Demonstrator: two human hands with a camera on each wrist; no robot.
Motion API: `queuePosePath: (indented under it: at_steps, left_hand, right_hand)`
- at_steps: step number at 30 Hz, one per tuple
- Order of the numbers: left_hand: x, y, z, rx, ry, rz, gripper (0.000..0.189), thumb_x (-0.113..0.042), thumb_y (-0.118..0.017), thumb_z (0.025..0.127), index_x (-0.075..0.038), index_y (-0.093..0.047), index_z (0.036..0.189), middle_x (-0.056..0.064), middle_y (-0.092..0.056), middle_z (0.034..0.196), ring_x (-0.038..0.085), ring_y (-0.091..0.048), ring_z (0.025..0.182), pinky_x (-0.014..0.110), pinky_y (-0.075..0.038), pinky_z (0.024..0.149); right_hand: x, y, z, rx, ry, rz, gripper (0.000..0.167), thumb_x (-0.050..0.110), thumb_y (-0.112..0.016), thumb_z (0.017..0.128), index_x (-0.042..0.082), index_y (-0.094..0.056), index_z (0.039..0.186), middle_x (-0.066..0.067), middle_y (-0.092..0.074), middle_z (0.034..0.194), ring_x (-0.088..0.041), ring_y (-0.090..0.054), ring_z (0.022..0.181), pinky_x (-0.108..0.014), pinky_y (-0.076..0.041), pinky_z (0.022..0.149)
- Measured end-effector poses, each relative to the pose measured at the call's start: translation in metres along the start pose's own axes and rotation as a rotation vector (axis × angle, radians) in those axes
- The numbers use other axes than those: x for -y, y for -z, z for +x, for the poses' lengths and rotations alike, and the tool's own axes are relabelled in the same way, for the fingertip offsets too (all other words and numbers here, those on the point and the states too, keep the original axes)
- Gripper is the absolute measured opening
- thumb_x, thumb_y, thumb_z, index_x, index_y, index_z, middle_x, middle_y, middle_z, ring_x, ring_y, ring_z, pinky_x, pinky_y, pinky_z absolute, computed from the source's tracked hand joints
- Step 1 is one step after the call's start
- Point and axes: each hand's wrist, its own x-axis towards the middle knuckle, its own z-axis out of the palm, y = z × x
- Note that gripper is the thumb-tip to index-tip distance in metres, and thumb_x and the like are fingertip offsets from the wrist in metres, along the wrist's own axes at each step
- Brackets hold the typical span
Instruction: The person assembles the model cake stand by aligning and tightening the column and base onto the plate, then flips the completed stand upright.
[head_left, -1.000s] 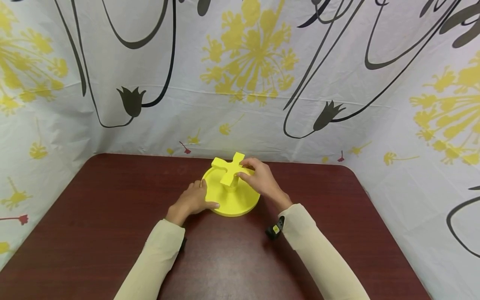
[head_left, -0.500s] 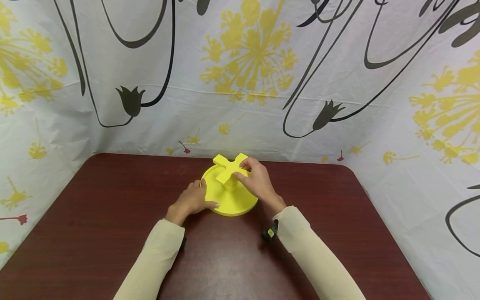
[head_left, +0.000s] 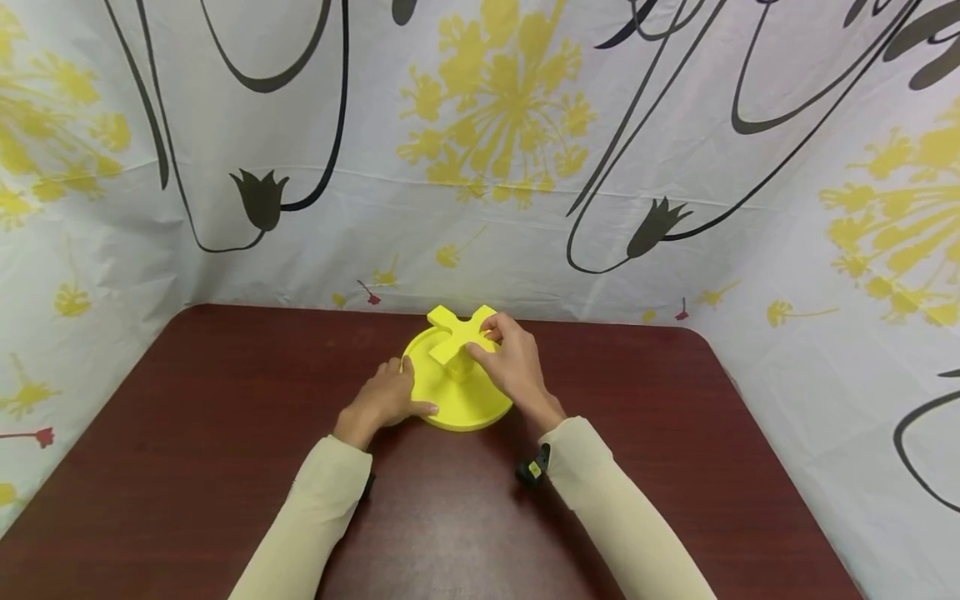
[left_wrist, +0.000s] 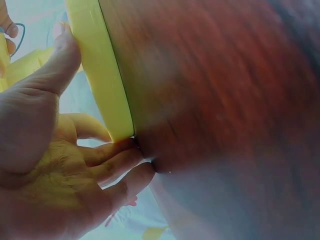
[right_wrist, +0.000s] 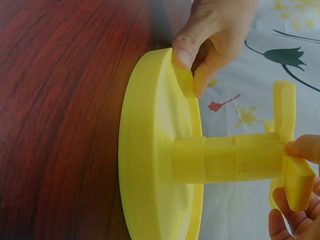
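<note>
A yellow round base [head_left: 468, 408] with a raised rim lies flat on the table. From its middle rises a stepped yellow column [right_wrist: 220, 159] marked "33", topped by a yellow cross-shaped handle [head_left: 459, 336] with several flat arms. My left hand [head_left: 382, 396] grips the base's left rim; in the left wrist view its thumb lies along the rim while its fingertips touch the tabletop. My right hand [head_left: 513, 358] pinches one right arm of the cross handle between thumb and fingers. That arm's end is partly hidden by the fingers in the head view.
The dark red-brown table [head_left: 262, 400] has rounded far corners. Behind it and at both sides hangs a white sheet [head_left: 360, 250] with yellow and grey flower prints. A black wrist camera [head_left: 532, 468] sits below my right cuff.
The cross handle has turned slightly clockwise as seen from above, with my right hand pinching it and its wrist shifting left. My left hand has stayed on the rim.
</note>
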Motion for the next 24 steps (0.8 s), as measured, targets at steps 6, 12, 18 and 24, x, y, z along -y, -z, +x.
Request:
queuePosePath:
  at_steps: [6, 12, 18, 24]
  left_hand:
    - [0.003, 0.003, 0.001, 0.015, -0.021, 0.019, 0.104, -0.052, -0.07, 0.088, 0.013, -0.019, 0.152, 0.033, -0.03, 0.151, 0.046, -0.034, 0.138, 0.055, -0.037, 0.108]
    - [0.017, 0.013, -0.001, 0.05, -0.085, -0.033, 0.102, -0.047, -0.072, 0.089, 0.009, -0.017, 0.154, 0.031, -0.032, 0.151, 0.045, -0.033, 0.139, 0.057, -0.034, 0.109]
    - [0.028, 0.019, 0.0, 0.092, -0.124, -0.007, 0.102, -0.037, -0.077, 0.087, 0.0, -0.014, 0.158, 0.026, -0.025, 0.158, 0.044, -0.022, 0.146, 0.062, -0.024, 0.114]
    - [0.028, 0.018, 0.005, 0.103, -0.14, 0.01, 0.105, -0.038, -0.078, 0.086, -0.002, -0.012, 0.159, 0.024, -0.02, 0.161, 0.043, -0.018, 0.148, 0.06, -0.02, 0.116]
  right_hand:
    - [-0.005, 0.009, 0.004, 0.082, 0.066, -0.015, 0.031, 0.025, -0.079, 0.086, 0.008, -0.063, 0.107, -0.008, -0.067, 0.1, -0.025, -0.064, 0.093, -0.04, -0.053, 0.084]
    - [-0.031, 0.028, 0.011, 0.225, 0.072, 0.13, 0.037, 0.029, -0.075, 0.09, 0.007, -0.064, 0.117, -0.014, -0.067, 0.115, -0.028, -0.066, 0.104, -0.045, -0.053, 0.09]
    - [-0.071, 0.047, 0.01, 0.365, -0.006, 0.211, 0.051, 0.017, -0.075, 0.089, 0.003, -0.054, 0.134, -0.017, -0.056, 0.135, -0.034, -0.059, 0.121, -0.049, -0.051, 0.095]
    - [-0.093, 0.044, 0.004, 0.651, 0.069, 0.01, 0.094, 0.026, -0.085, 0.079, 0.002, -0.031, 0.152, -0.018, -0.032, 0.155, -0.037, -0.033, 0.143, -0.055, -0.031, 0.113]
